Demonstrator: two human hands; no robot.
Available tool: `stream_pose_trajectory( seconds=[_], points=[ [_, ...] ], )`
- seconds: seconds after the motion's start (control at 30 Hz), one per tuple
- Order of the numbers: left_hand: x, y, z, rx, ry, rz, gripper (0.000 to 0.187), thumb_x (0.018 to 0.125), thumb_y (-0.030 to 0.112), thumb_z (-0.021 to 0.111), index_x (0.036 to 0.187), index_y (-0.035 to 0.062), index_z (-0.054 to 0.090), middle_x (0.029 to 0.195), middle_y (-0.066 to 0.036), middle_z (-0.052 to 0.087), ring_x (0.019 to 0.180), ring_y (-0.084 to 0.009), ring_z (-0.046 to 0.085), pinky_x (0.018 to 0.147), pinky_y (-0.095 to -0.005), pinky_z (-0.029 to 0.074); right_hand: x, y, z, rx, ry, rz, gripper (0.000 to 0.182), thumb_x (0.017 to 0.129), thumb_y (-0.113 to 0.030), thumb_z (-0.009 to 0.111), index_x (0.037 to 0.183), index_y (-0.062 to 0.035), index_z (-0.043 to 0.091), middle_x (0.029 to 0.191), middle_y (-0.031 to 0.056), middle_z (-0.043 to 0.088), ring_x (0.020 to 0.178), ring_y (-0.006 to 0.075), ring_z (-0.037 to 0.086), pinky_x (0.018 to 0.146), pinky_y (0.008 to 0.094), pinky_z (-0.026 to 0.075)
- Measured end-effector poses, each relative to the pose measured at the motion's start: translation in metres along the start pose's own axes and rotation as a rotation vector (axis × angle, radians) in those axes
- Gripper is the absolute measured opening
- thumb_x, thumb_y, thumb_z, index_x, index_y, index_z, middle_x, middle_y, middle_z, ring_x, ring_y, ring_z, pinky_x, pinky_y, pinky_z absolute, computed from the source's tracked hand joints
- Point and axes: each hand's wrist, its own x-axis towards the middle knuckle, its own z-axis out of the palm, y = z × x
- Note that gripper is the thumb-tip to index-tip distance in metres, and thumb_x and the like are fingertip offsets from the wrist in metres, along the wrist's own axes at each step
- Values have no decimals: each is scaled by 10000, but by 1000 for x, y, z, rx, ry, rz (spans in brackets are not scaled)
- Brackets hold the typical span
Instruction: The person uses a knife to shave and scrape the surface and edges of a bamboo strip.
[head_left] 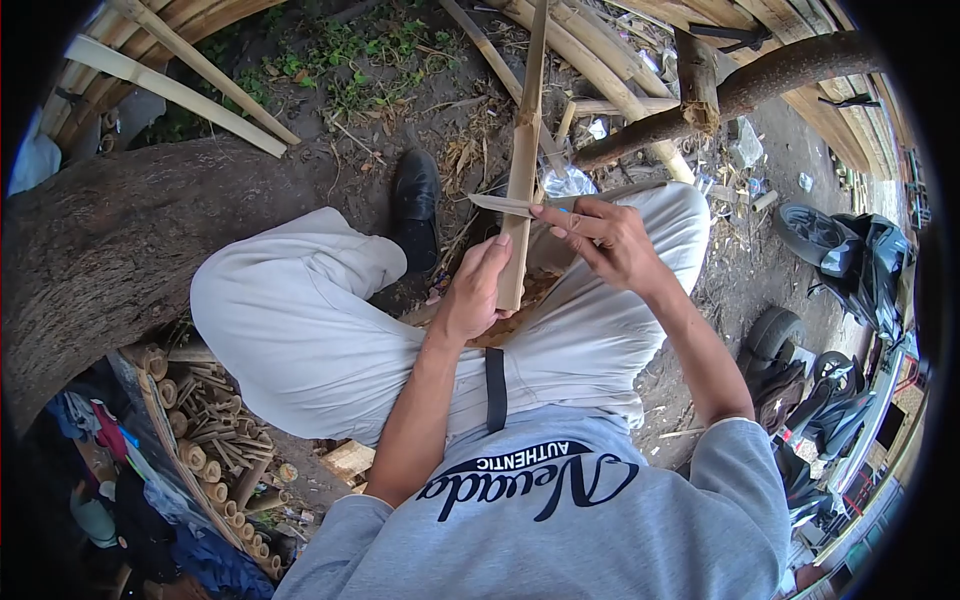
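On the dirt ground outside, the left hand (478,290) grips a bamboo strip (523,160) upright to steady it, while the right hand (605,240) clasps a knife (505,205) across it.

Two hands, left (475,295) and right (605,240), one bamboo strip (523,150), one knife (505,205), one black shoe (415,195), one motorbike (860,265).

Dirt ground (400,130) with bamboo scraps (470,150) and bamboo offcuts (215,450)

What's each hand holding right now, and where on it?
Left hand grips the bamboo strip at its lower end. Right hand holds the knife by its handle, blade across the strip.
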Motion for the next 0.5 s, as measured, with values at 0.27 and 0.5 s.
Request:
stream_pose_trajectory(
  seconds=[0.27,0.5],
  points=[
    [2,-11,-5,349,-14,254,361,1081,387,392,940,89,538,657,14,443,440,-71,392,377,-228,287,7,-34,5,44,-98,-7,406,936,-195,618,1338,-247,649,709,91,563,616,299,581,554,426,441],
    [-3,5,-1,-199,-81,-15,346,1090,372,372,934,109,534,621,18,418,400,-78,323,367,-230,242,13,-31,4,92,-180,-110,421,936,-207,614,1353,-263,632,697,107,519,619,316,571,545,438,421]
  ],
)
